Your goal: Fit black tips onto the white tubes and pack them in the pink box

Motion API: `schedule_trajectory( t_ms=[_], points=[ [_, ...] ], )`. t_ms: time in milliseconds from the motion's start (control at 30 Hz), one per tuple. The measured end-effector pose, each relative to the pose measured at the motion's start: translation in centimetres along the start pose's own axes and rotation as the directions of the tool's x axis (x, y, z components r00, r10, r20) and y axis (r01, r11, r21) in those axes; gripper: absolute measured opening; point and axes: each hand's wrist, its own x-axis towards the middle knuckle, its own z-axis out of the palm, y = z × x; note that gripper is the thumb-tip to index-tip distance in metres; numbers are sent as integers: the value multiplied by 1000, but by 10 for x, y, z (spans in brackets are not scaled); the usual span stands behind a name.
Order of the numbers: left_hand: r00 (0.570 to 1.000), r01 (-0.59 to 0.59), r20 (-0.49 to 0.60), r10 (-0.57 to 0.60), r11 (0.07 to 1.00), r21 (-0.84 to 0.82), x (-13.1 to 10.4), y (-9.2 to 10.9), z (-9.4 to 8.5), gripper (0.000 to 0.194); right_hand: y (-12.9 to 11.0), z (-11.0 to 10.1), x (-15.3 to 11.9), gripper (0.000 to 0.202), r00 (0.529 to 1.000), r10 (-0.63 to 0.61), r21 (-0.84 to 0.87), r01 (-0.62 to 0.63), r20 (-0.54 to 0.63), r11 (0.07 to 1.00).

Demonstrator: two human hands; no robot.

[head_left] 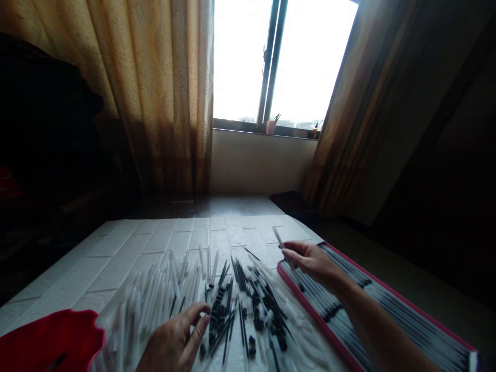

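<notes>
My right hand (306, 256) pinches a slim clear pen (278, 237) between thumb and fingers, tilted above the near-left edge of a pink-rimmed box (281, 268). Inside this box lie rows of similar pens (399, 307) with dark ends. My left hand (178, 336) is low at the near edge of a pile of black caps (220, 310). Its thumb and forefinger are curled close together; what is between them, if anything, I cannot make out. Thin black refills (240, 276) lie among the caps. Left of them is a heap of clear tubes (143, 294).
A red container (50, 338) stands at the front left. The table (155, 232) has a white brick-pattern cover. Beyond it are curtains (163, 93) and a bright window, with a pink cup (270, 127) on the sill.
</notes>
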Motion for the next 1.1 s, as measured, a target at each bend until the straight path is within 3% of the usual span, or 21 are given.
schedule_trajectory(
  t_ms=[133, 233, 367, 767, 1100],
  points=[
    [1000, -13, 13, 13, 1000, 17, -2, -5, 4, 21, 35, -40, -6, 22, 994, 43, -312, -71, -97, 947],
    [999, -7, 37, 5, 999, 37, -2, -8, 5, 22, 55, -44, -11, 13, 992, 61, -488, -108, -112, 866],
    [999, -10, 32, 8, 999, 39, -1, -11, 5, 22, 68, -36, -14, 17, 992, 63, -623, -115, -105, 774],
    [1000, 5, 16, -5, 1000, 22, 0, -2, -2, 20, 70, -28, -12, 24, 999, 32, -725, -47, -34, 687],
    [998, 12, -56, -11, 1000, 14, 7, 10, -6, 22, 69, -27, -14, 27, 997, 26, -732, -70, -71, 678]
  ],
)
